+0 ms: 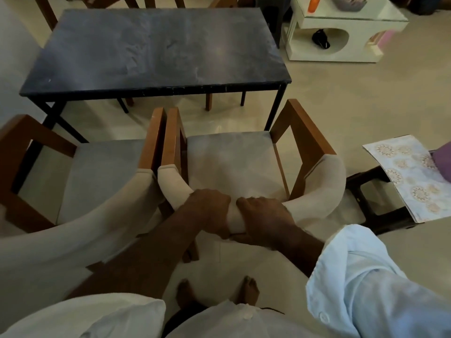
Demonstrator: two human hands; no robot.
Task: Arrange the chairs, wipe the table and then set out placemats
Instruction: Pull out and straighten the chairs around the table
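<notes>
Both hands are clamped on the padded backrest (327, 181) of the right chair (227, 162). Left hand (210, 211) and right hand (264, 214) are set side by side at the middle of the curved pad, fingers curled over its top, fingertips hidden on the far side. The left chair (97, 176) is parked just beside it, armrests nearly touching; its left arm is cut by the frame edge.

The dark table (156, 52) is seen beyond both chairs, with smeared marks on its top. Neither seat is tucked under it. More wooden chairs (46, 11) at the far side are cut off by the top edge, so only legs and frame parts are seen.

A patterned placemat (410, 176) is laid on a dark stool (373, 203) at right, well apart from the table. Whether it is one mat or a stack cannot be told. Its right end is covered by a purple thing (444, 159), cropped and unidentifiable.

A black object (321, 39) in the white side unit (341, 52), far right, is too dim to name.
</notes>
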